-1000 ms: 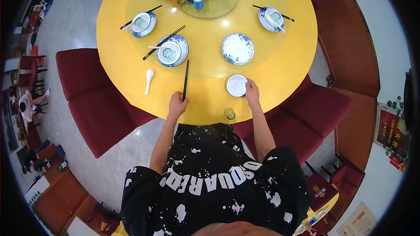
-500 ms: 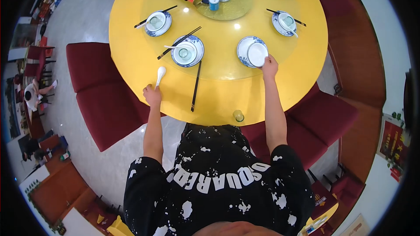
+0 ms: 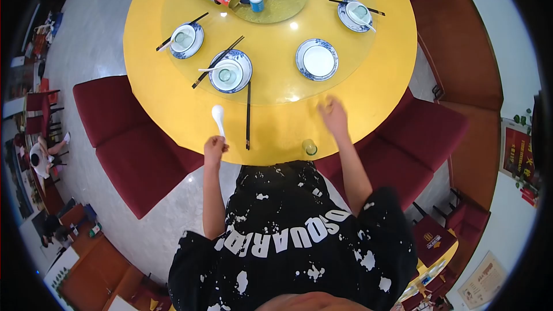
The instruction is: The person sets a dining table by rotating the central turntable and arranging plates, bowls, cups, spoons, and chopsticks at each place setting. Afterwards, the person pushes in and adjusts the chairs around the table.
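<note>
By the left hand [image 3: 215, 145], at the desk's [image 3: 276, 121] front edge, the white spoon [image 3: 218, 116] is gripped by its handle, its bowl end pointed toward the far edge. Nothing is seen to be held in the right hand [image 3: 334, 114], whose fingers are loosely parted. The stacked bowl [image 3: 318, 61] and plate [image 3: 314, 41] are set ahead of the right hand, well apart from the spoon, with the chopsticks [image 3: 248, 118] laid lengthwise between. The right hand is blurred; the spoon's handle end is hidden, and whether the spoon is lifted cannot be told.
</note>
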Demonstrator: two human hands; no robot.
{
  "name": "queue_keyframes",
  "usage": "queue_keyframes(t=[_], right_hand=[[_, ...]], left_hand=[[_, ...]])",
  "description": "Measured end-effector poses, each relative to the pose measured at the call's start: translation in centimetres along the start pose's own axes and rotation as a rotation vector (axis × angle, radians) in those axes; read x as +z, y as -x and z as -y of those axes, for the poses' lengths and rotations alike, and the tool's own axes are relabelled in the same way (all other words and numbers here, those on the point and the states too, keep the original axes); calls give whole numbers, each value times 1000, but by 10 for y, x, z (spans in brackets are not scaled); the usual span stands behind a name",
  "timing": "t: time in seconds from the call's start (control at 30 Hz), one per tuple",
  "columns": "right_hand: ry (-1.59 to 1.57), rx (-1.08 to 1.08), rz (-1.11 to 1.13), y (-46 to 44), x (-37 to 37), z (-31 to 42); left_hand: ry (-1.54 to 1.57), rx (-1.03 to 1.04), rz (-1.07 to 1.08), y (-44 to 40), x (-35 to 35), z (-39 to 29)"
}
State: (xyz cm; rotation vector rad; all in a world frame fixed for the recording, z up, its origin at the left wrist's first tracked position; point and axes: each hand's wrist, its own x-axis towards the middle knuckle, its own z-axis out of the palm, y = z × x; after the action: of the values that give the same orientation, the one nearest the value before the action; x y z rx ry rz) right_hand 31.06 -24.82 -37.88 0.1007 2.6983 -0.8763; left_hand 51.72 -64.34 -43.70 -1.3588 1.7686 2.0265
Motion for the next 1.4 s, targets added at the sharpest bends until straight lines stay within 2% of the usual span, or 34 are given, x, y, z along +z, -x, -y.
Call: queue_keyframes(t=[0.07,0.13,0.2,0.33,0.5,0.67,0.8,0.9,1.0,1.1,1.13,1.2,1.23,1.3,1.37,1.4], right_hand=[[134,23,246,71,6,-4],[182,-27,317,118,22,-13],[155,-79,292,132,44,-29],[-35,-92,30,111,39,-27],[-251,-133,-446,3,-11,24],[-231,-204,-427,-94,-15,41],[-187,-262,-388,-123,-6,38],[-109,-334,-347,-129,3,31],[-55,-359,-355,-125,2,35],[-192,-327,-474,-98,2,36],[-244,-305,-495,-86,4,34],[-285,-197,-391,-42,26,15],[-276,-173,-312,-21,44,4],[-286,-142,-144,24,81,-14],[-344,-134,46,62,112,-19],[-378,-130,146,77,124,-17]], left_hand=[[51,-29,139,22,38,-9],[60,-48,329,26,81,-11],[11,-26,502,13,140,-33],[67,-107,685,-18,241,-81],[179,-297,759,-42,296,-119],[320,-440,658,-63,325,-124],[420,-513,628,-73,330,-120],[476,-487,606,-72,337,-113],[434,-370,572,-63,340,-111],[250,-251,463,-28,318,-124],[180,-148,448,-29,304,-108],[7,51,355,-11,258,-91],[-90,254,148,-17,230,-60],[-293,467,-299,-30,175,-6],[-550,457,-488,-28,133,24],[-676,426,-416,-15,124,28]])
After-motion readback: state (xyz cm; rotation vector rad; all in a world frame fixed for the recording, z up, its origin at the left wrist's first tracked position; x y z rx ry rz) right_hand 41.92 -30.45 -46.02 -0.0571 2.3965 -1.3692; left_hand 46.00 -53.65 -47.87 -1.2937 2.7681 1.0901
